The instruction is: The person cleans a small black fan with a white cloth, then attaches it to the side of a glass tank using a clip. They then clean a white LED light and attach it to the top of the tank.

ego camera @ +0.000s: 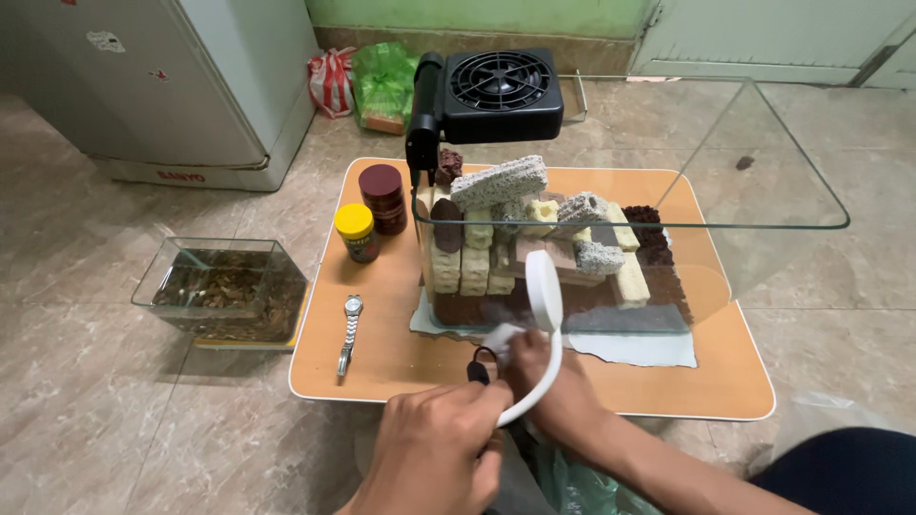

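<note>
A: Status on the tank?

B: Glass aquarium [763, 215] sits on the low wooden surface [401, 358], on a grey mat [649, 348]. Hardscape looks done: porous filter bricks [498, 181], cream blocks and dark lava rock stacked inside. Black clip-on fan [501, 95] is already on the back rim. No water in it, from what I can see.

A: And the lamp?

B: Not mounted yet. White gooseneck clip light [546, 315] is in hand at the front wall of the tank, head up against the glass, neck curving down to the hands.

A: Hand pose?

B: Left hand [434, 448] is low and near the camera, fingers curled, grip closed around the lower end of the neck. Right hand [549, 381] is just beyond it, at the white clamp and black cable near the surface edge. Its grip is probably closed on the clamp, but the left hand and the neck hide most of the fingers, so I can't tell for sure.

A: Anything else on the surface?

B: Two fish food jars, yellow lid [355, 232] and dark red lid [384, 195], plus a metal wristwatch [350, 334]. Small second tank [224, 286] with debris and water on the floor to the left.
</note>
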